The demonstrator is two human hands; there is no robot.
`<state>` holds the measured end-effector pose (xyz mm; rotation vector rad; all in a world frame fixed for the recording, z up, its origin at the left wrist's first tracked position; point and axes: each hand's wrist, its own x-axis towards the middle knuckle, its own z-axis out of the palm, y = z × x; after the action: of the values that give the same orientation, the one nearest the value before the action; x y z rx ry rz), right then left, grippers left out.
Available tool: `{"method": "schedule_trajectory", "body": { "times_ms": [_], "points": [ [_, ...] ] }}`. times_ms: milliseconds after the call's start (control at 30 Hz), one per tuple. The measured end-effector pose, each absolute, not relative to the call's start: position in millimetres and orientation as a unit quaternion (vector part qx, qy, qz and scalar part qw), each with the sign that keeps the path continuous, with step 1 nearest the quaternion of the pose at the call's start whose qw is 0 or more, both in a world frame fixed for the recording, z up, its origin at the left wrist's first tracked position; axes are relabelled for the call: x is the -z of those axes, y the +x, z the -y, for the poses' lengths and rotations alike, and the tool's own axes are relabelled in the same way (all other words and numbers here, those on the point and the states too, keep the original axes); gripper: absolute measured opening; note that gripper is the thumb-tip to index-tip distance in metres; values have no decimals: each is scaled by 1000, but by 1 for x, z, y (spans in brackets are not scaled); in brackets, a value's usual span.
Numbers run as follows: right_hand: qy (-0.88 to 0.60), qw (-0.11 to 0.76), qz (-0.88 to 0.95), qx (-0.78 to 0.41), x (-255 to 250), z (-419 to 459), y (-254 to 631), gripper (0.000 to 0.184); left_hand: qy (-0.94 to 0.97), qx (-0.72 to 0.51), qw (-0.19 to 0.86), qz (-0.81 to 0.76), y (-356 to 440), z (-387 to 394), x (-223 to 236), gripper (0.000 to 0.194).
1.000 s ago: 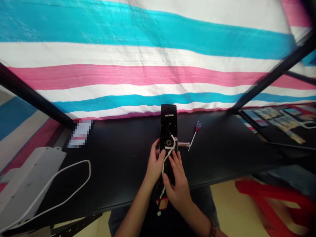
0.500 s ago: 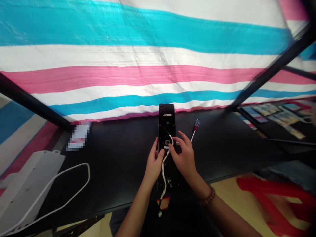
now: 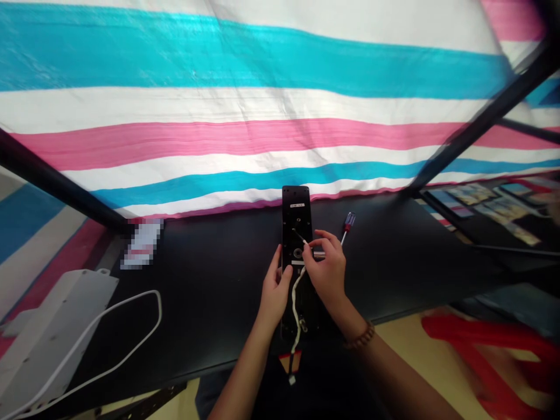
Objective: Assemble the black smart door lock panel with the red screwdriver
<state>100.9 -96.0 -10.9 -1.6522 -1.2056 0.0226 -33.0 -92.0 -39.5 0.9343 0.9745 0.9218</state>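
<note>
A long black panel [image 3: 297,213], which looks like the body of an electronic door lock, lies lengthwise in front of me. My left hand [image 3: 275,287] is closed on its left edge, thumb on the upper face. Out of that face comes a cable in a white sleeve [image 3: 294,297], running down to a small white connector [image 3: 292,380] that hangs past the table edge. My right hand [image 3: 327,262] pinches the cable between thumb and fingers, near where it leaves the panel. A shiny metal rod [image 3: 319,255] sticks out at the panel's right side, partly hidden by my fingers.
A screwdriver [image 3: 348,224] lies right of the panel on the black table [image 3: 210,280]. At left stand a grey-white housing [image 3: 56,338] and a looped white cable [image 3: 158,309]. A red stool [image 3: 476,344] is below right; striped sheeting [image 3: 262,140] hangs behind.
My right hand's fingers have drawn together into a pinch on the cable. The cable's lower end has swung slightly right. My left hand keeps its hold on the panel.
</note>
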Motion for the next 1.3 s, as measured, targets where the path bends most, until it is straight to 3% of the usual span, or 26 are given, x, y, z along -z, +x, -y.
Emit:
{"method": "schedule_trajectory", "body": {
  "times_ms": [367,533,700,800,900,1000,1167,1300],
  "points": [
    [-697,519,490,-73,-4,132,110,12,441,-404,665,-447,-35,93,43,74],
    [-754,555,350,-24,9,143,179,27,454,-422,646,-446,-37,93,47,64],
    [-744,600,266,-129,35,135,268,38,447,-419,657,-440,-37,93,50,65],
    [-769,549,278,-171,50,135,301,41,457,-425,644,-443,-36,95,51,63],
    [-814,475,318,-103,65,136,313,43,483,-465,575,-469,-33,90,43,55],
    [-830,441,339,-39,75,136,311,49,568,-508,430,-485,-27,70,19,41],
    [-824,473,310,-29,83,134,303,50,752,-457,238,-411,-12,15,-18,26],
    [-796,525,293,-69,89,136,305,48,794,-431,158,-398,-4,-10,-16,12]
  ]
}}
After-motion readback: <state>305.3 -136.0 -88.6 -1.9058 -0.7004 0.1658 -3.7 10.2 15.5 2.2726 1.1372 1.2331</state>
